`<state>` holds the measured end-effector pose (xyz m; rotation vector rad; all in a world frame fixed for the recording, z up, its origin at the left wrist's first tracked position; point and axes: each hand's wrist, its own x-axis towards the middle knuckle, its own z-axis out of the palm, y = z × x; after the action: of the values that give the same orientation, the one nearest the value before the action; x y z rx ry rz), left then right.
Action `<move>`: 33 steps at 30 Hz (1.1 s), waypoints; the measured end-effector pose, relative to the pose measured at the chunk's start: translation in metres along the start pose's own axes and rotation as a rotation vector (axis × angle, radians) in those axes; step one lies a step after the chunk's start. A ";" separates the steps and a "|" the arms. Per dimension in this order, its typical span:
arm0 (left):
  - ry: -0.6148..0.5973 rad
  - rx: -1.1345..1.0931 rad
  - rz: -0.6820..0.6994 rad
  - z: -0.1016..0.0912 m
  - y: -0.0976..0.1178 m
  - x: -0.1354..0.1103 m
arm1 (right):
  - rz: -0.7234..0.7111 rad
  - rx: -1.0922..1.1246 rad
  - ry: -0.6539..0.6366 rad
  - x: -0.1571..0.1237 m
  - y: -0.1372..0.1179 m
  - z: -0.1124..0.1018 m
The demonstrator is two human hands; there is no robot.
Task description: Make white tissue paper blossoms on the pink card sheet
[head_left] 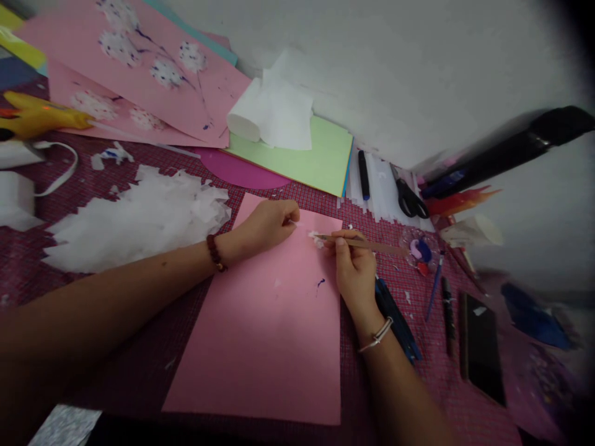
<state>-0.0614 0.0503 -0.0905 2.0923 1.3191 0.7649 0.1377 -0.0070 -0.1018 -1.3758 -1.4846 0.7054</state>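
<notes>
Clock reference: centre of the pink sheet (274, 328), 12 pointing away from the person.
Pink sheet: lies flat on the checked tablecloth (385, 378), between the forearms; a purple mark (320, 282) shows at 2 o'clock.
White tissue tuft: rests on the sheet at 1 o'clock, between the two hands.
Left hand (264, 224): over the sheet at 12 o'clock; fingers curled together; a pale scrap shows at the tips, too blurred to tell whether gripped.
Right hand (356, 266): at 2 o'clock, on the sheet's edge; fingers clamped on a slim tan stick (360, 243), tip at the tuft.
Tissue heap (139, 220): 10 o'clock, just beside the left wrist.
Flower sheets (171, 37): 11 o'clock, dotted white puffs on pink paper.
Glue gun (41, 116): 10 o'clock, beyond the heap.
Scissors (409, 201): 2 o'clock, black-handled.
Paint palette (421, 248): 2 o'clock, right of the right hand.
Phone (483, 350): 3 o'clock.
</notes>
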 end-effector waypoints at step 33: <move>-0.076 -0.169 0.020 0.015 0.012 -0.006 | -0.039 0.008 -0.144 0.027 -0.020 0.003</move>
<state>-0.0459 0.0382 -0.0938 1.9830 1.1540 0.7699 0.1291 0.0159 -0.0778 -1.3091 -1.6156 0.7990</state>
